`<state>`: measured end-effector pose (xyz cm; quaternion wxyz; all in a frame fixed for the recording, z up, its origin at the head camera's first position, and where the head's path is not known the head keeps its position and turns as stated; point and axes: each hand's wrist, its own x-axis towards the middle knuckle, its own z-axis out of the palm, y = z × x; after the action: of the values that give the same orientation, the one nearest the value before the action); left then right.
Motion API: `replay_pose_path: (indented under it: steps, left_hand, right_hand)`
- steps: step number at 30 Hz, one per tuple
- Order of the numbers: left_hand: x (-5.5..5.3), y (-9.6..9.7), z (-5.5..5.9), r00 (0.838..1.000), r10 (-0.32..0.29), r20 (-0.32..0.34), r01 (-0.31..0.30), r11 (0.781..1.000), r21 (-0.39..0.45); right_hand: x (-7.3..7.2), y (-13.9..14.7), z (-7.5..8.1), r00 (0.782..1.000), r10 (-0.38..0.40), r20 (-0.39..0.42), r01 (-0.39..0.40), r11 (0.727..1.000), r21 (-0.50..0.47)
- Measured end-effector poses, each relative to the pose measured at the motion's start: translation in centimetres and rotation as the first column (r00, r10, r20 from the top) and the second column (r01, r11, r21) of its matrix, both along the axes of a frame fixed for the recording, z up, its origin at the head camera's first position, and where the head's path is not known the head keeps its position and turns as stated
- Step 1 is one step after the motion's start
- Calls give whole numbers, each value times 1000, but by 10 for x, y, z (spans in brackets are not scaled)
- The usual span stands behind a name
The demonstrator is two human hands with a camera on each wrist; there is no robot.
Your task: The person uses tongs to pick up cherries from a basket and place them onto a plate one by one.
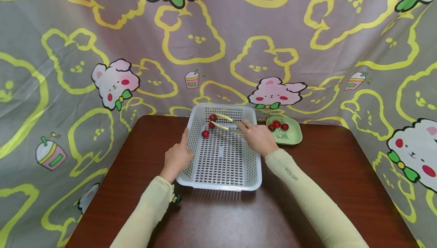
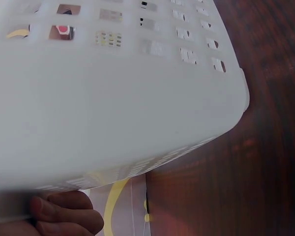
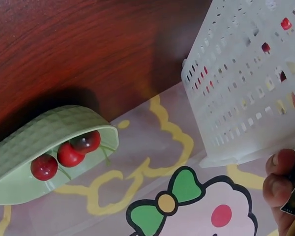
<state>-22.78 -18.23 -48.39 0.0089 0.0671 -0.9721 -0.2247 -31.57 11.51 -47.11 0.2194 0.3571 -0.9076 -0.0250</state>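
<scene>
A white perforated plastic basket (image 1: 218, 186) stands on the table. My left hand (image 1: 178, 157) grips its left rim, one finger stretched along the edge and the others curled on the outside in the left wrist view. My right hand (image 1: 257, 137) reaches over the right rim and holds a pair of tongs (image 1: 224, 128) with pale yellow tips. The tongs' spread tips are right at a red cherry (image 1: 213, 117) near the basket's far left corner; a second cherry (image 1: 211, 125) lies by the lower tip. A third cherry (image 1: 205, 134) lies closer to the left wall.
Right of the basket sits a small green dish (image 1: 295, 136) with a few cherries (image 3: 71, 154) in it, green stems showing. The dark wooden table (image 1: 327, 172) backs onto a patterned curtain (image 1: 218, 51). A small dark object (image 1: 176, 198) shows beside the left sleeve.
</scene>
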Motion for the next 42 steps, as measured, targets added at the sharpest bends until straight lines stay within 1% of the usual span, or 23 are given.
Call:
replay_pose_path:
  steps: [10, 16, 21, 24, 27, 30, 33, 35, 37, 39, 42]
  left_hand:
    - [0, 1, 0, 1000, -1, 5, 1, 1000, 1]
    - [0, 2, 1, 1000, -4, 8, 4, 1000, -5]
    - [2, 2, 0, 1000, 8, 19, -8, 1000, -9]
    - [2, 1, -1, 1000, 15, 18, -15, 1000, -12]
    - [2, 1, -1, 1000, 18, 16, -18, 1000, -11]
    - [2, 0, -1, 1000, 18, 13, -18, 1000, -9]
    - [2, 1, -2, 1000, 13, 9, -13, 1000, -11]
    - [2, 1, -2, 1000, 8, 8, -8, 1000, -16]
    - [2, 1, -1, 1000, 5, 9, -5, 1000, -17]
    - [2, 1, -1, 1000, 4, 9, -3, 1000, -18]
    - [2, 1, 0, 1000, 5, 9, -5, 1000, -16]
  right_hand:
    - [1, 4, -4, 1000, -28, 15, 29, 998, -58]
    - [2, 10, -6, 1000, -21, 13, 23, 989, -147]
    - [6, 15, -9, 1000, -10, 3, 10, 980, -200]
    - [8, 19, -9, 1000, 5, 1, -5, 965, -261]
    - [12, 24, -6, 999, 19, 35, -6, 939, -343]
    - [16, 29, -2, 996, 22, 82, 14, 910, -414]
    - [22, 35, 1, 984, 40, 175, 53, 868, -494]
    - [26, 39, 3, 964, 68, 258, 89, 830, -550]
    - [31, 44, 4, 933, 102, 344, 136, 787, -602]
    - [35, 49, 6, 900, 139, 413, 176, 750, -638]
    - [41, 57, 9, 860, 171, 481, 232, 708, -666]
